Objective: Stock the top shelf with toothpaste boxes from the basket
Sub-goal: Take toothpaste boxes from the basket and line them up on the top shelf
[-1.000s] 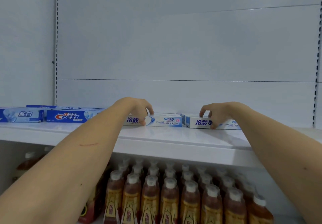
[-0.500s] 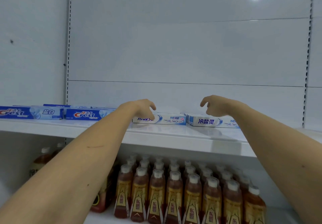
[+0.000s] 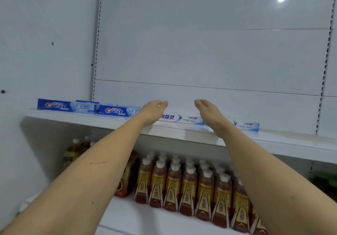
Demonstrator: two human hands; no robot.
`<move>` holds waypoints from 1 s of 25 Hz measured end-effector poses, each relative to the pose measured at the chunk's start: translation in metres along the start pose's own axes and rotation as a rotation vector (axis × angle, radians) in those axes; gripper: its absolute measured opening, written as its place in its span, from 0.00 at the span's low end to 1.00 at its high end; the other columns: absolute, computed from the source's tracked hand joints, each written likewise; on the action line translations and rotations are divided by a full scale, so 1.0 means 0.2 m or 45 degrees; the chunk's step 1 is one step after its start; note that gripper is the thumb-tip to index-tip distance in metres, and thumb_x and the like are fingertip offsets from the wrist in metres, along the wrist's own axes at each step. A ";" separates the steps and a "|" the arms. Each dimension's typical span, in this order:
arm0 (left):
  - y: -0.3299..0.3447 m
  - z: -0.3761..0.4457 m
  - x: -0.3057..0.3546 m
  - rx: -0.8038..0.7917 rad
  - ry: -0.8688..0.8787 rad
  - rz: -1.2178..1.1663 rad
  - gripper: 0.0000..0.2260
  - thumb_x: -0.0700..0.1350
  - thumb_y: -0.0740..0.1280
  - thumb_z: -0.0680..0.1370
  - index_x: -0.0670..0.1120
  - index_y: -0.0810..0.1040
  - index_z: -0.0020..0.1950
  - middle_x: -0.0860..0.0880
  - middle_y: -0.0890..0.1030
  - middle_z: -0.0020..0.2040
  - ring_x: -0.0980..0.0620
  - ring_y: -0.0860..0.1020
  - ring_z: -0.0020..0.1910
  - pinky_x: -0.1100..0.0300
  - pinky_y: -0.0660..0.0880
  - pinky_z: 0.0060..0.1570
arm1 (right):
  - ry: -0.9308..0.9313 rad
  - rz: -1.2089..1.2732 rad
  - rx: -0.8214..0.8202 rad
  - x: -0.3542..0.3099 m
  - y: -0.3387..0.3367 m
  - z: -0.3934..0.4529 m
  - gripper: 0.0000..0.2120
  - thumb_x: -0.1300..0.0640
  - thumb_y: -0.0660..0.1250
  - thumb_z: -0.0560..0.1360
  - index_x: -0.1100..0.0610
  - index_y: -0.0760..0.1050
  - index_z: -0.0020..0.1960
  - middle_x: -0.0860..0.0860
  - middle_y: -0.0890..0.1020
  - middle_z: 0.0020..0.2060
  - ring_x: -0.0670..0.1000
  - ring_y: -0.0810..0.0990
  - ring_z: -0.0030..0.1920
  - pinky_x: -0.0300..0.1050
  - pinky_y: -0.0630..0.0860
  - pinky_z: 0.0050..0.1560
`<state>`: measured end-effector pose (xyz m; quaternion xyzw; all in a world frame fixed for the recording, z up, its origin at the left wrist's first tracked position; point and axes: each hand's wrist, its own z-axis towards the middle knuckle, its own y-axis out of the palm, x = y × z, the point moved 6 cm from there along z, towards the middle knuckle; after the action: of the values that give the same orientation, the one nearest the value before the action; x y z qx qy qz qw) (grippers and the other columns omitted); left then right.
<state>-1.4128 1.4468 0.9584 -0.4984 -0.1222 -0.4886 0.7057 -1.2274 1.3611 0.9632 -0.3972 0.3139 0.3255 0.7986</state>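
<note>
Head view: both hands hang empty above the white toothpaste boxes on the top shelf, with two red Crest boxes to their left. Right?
Not quite. The head view shows the Crest boxes are blue, not red. The rest holds: left hand and right hand are empty above the white toothpaste boxes.

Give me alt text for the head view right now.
Two bare hands, left hand and right hand, hover empty over two white toothpaste boxes lying end to end on the white top shelf. Blue toothpaste boxes lie further left; rows of brown drink bottles stand on the shelf below.
</note>
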 end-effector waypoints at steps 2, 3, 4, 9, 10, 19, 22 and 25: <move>-0.05 -0.08 0.02 0.064 -0.049 -0.117 0.23 0.57 0.51 0.83 0.45 0.72 0.69 0.45 0.73 0.70 0.49 0.71 0.60 0.57 0.64 0.59 | 0.029 0.183 -0.008 -0.02 0.03 -0.03 0.24 0.42 0.52 0.81 0.52 0.66 0.72 0.48 0.72 0.66 0.49 0.71 0.63 0.50 0.66 0.67; -0.06 -0.14 0.02 0.103 -0.058 -0.172 0.21 0.56 0.51 0.83 0.46 0.74 0.67 0.45 0.74 0.69 0.49 0.71 0.58 0.59 0.62 0.56 | 0.035 0.254 -0.012 -0.03 0.05 -0.06 0.25 0.40 0.51 0.80 0.51 0.67 0.71 0.48 0.72 0.66 0.50 0.71 0.64 0.54 0.65 0.70; -0.07 -0.20 0.02 0.156 -0.050 -0.209 0.20 0.56 0.51 0.84 0.47 0.74 0.66 0.46 0.74 0.69 0.50 0.72 0.60 0.61 0.61 0.56 | 0.023 0.315 -0.013 -0.03 0.07 -0.09 0.24 0.39 0.51 0.79 0.49 0.67 0.70 0.47 0.72 0.67 0.50 0.72 0.64 0.56 0.64 0.71; 0.05 -0.58 -0.11 0.375 -0.049 -0.205 0.20 0.53 0.54 0.84 0.47 0.71 0.72 0.51 0.71 0.72 0.53 0.67 0.72 0.66 0.58 0.66 | -0.191 0.602 -0.148 -0.02 0.25 -0.40 0.16 0.46 0.52 0.83 0.46 0.71 0.67 0.47 0.74 0.65 0.48 0.73 0.65 0.53 0.69 0.69; 0.09 -0.67 -0.14 0.382 -0.101 -0.238 0.21 0.55 0.53 0.83 0.48 0.70 0.73 0.51 0.71 0.73 0.54 0.66 0.72 0.63 0.58 0.69 | -0.162 0.656 -0.208 0.02 0.31 -0.48 0.16 0.46 0.52 0.83 0.47 0.71 0.67 0.47 0.74 0.65 0.48 0.73 0.66 0.52 0.69 0.68; 0.48 -1.43 -0.69 0.365 -0.603 -0.372 0.22 0.55 0.48 0.84 0.51 0.67 0.74 0.50 0.70 0.72 0.52 0.66 0.72 0.57 0.60 0.67 | 0.216 0.584 -0.554 0.64 0.84 -1.09 0.21 0.44 0.51 0.82 0.47 0.70 0.70 0.46 0.74 0.67 0.47 0.72 0.66 0.50 0.70 0.66; 0.70 -1.78 -1.00 0.289 -0.876 -0.415 0.23 0.58 0.47 0.83 0.53 0.66 0.74 0.50 0.71 0.72 0.51 0.67 0.71 0.53 0.62 0.67 | 0.423 0.502 -0.653 0.93 1.06 -1.35 0.21 0.44 0.51 0.82 0.50 0.70 0.70 0.48 0.74 0.66 0.50 0.73 0.65 0.52 0.70 0.66; 0.93 -2.09 -1.26 0.176 -1.089 -0.482 0.23 0.57 0.48 0.84 0.50 0.66 0.75 0.49 0.71 0.72 0.50 0.67 0.71 0.57 0.61 0.64 | 0.608 0.414 -0.780 1.18 1.29 -1.66 0.22 0.43 0.53 0.82 0.51 0.70 0.70 0.48 0.75 0.65 0.49 0.74 0.63 0.52 0.70 0.65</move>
<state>-1.5183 1.2515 0.4862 -0.5758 -0.5227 -0.3503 0.5221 -1.3672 1.2698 0.5106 -0.6259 0.4376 0.4243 0.4865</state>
